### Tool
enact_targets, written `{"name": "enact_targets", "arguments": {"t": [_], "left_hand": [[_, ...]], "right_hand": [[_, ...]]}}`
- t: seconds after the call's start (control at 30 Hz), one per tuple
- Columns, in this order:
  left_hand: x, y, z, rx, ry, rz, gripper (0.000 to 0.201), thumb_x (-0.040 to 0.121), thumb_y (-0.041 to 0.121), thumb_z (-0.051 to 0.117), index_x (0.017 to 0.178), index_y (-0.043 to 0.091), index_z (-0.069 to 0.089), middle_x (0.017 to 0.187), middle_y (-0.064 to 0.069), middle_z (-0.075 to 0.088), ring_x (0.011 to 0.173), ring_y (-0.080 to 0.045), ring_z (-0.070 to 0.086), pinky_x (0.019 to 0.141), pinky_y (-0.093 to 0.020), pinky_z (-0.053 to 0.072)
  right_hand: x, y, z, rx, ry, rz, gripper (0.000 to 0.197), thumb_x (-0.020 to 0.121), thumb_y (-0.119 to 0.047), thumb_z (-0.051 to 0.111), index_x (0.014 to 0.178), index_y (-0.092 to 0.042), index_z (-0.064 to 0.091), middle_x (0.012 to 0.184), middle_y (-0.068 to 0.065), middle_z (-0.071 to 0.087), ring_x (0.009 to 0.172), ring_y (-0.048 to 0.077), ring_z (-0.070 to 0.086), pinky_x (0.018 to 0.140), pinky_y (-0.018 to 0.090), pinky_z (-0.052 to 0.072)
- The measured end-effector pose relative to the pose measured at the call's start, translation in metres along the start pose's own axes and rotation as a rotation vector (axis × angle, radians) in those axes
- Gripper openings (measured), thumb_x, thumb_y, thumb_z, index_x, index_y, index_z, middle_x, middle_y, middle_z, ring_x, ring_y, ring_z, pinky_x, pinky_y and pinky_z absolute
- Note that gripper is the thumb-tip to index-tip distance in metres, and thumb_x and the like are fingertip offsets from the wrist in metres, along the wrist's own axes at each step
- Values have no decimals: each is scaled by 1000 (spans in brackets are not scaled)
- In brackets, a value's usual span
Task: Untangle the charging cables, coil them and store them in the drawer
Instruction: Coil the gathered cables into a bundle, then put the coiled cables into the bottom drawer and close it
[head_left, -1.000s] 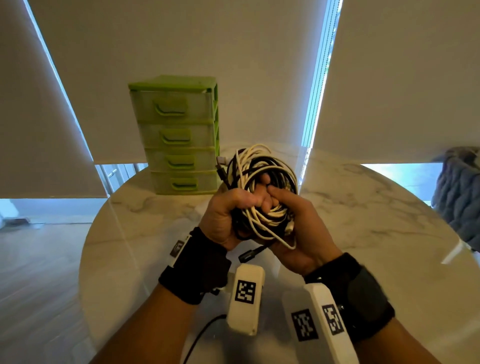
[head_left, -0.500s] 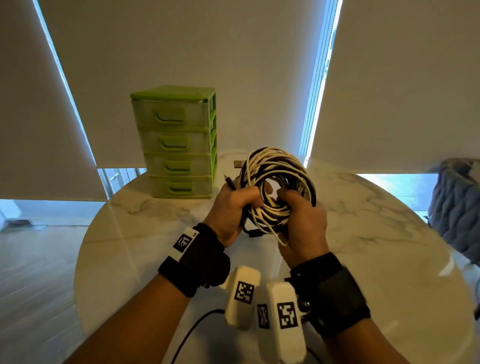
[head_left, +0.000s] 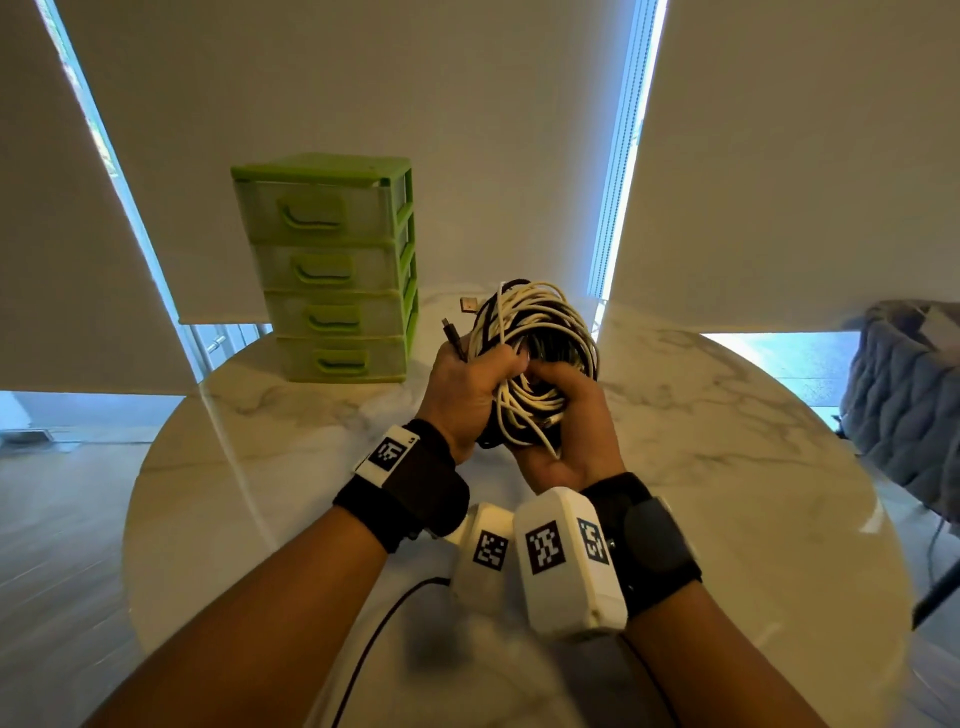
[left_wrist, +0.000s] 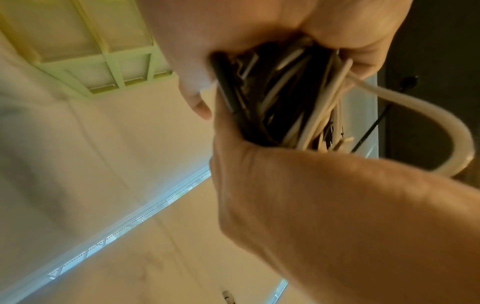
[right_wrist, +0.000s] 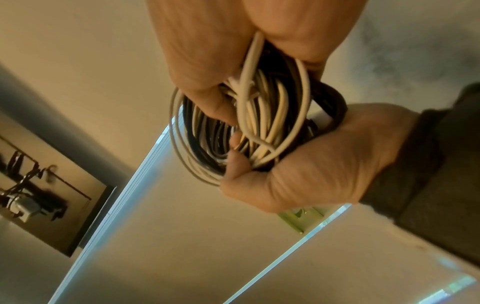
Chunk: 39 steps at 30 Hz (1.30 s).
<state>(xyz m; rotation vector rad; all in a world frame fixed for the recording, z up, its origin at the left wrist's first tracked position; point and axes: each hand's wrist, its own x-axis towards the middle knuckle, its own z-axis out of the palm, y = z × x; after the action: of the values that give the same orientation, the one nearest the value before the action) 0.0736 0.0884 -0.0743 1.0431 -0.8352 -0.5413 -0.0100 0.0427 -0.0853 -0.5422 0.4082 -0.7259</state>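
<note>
A bundle of white and black charging cables (head_left: 543, 332) is held up over the round marble table (head_left: 727, 467), coiled into a loose ring. My left hand (head_left: 470, 384) grips its left side, and two plugs (head_left: 467, 304) stick out above the fingers. From below and the right, my right hand (head_left: 569, 415) grips the ring's lower part. In the left wrist view the left hand (left_wrist: 233, 30) wraps the cables (left_wrist: 280, 98). In the right wrist view the right hand (right_wrist: 207, 51) clasps the cables (right_wrist: 259, 115) opposite the left hand (right_wrist: 311, 164). The green drawer unit (head_left: 332, 270) stands at the table's back left, all drawers closed.
A grey knitted throw (head_left: 904, 395) hangs over something off the table's right edge. A thin black cord (head_left: 374, 639) runs down from my wrist devices near the front edge. Closed window blinds stand behind the table.
Both hands have kept hold of the bundle and carried it slightly away from me. The right hand has turned, bringing its wrist in beside the left wrist.
</note>
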Motion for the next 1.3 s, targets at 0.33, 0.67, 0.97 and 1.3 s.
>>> {"name": "enact_targets", "arguments": {"t": [0.33, 0.67, 0.97, 1.3], "left_hand": [[-4, 3, 5, 24, -112, 45, 10, 80, 6, 62, 81, 15, 68, 67, 6, 71, 69, -7, 68, 64, -20, 52], [30, 34, -75, 162, -88, -325, 73, 63, 63, 73, 122, 22, 58, 108, 0, 60, 106, -18, 56, 95, -37, 45], [59, 43, -198, 600, 555, -180, 24, 83, 17, 72, 105, 15, 62, 96, -4, 59, 85, -19, 55, 72, -27, 47], [150, 100, -185, 1345, 272, 206, 95, 68, 62, 75, 148, 38, 28, 156, -4, 21, 146, -31, 9, 116, -55, 20]], "right_hand": [[0, -8, 2, -71, 159, -139, 23, 85, -4, 54, 106, -6, 64, 94, 18, 72, 82, 29, 71, 64, 36, 56], [13, -29, -2, -220, 222, -249, 28, 83, -2, 54, 109, -1, 65, 86, 16, 66, 69, 27, 69, 57, 33, 55], [19, -23, 18, -449, -9, -304, 25, 83, 2, 50, 102, -4, 65, 84, 16, 67, 77, 31, 68, 67, 39, 57], [61, 21, 34, -381, -98, -15, 39, 85, 4, 44, 121, 0, 58, 93, 21, 70, 80, 34, 70, 70, 42, 59]]}}
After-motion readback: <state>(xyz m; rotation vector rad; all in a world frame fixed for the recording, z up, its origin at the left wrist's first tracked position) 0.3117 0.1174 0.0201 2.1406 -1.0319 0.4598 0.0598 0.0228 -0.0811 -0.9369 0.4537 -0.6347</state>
